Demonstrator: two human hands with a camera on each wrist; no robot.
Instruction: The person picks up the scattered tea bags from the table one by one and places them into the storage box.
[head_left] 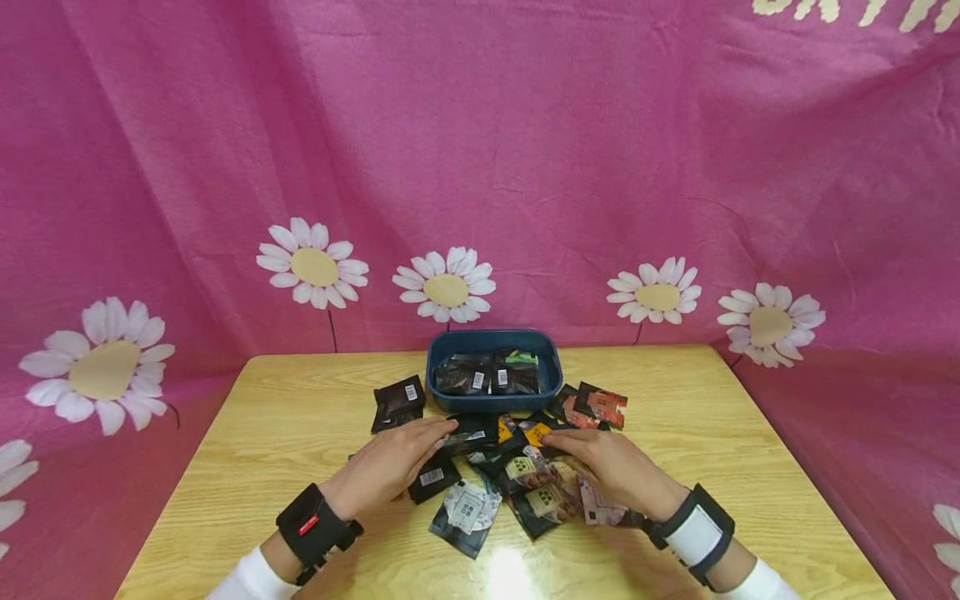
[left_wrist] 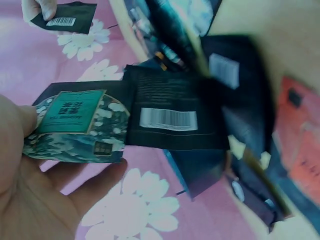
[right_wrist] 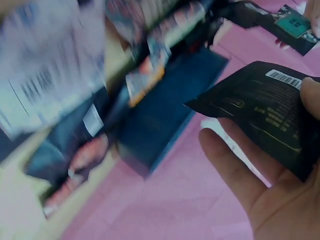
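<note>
My left hand [head_left: 393, 460] is over the left part of a spread of small flat packets, and in the left wrist view its thumb and fingers pinch a packet with a green label [left_wrist: 72, 122]. A black packet with a white barcode [left_wrist: 167, 112] overlaps its edge in that view. On the right side of the spread is my right hand [head_left: 618, 468]. Its thumb and fingers grip a black packet [right_wrist: 260, 107], barcode side showing in the right wrist view. Between the hands lie an orange-marked packet [head_left: 536, 433] and several dark ones.
A dark blue bin [head_left: 495, 405] with several black packets inside stands at the table's back, just beyond the hands. Left of it lies a black packet [head_left: 397, 402], right of it a red-printed packet [head_left: 603, 403]. A white-labelled packet [head_left: 467, 510] lies nearest the front. Pink cloth [head_left: 525, 167] hangs behind.
</note>
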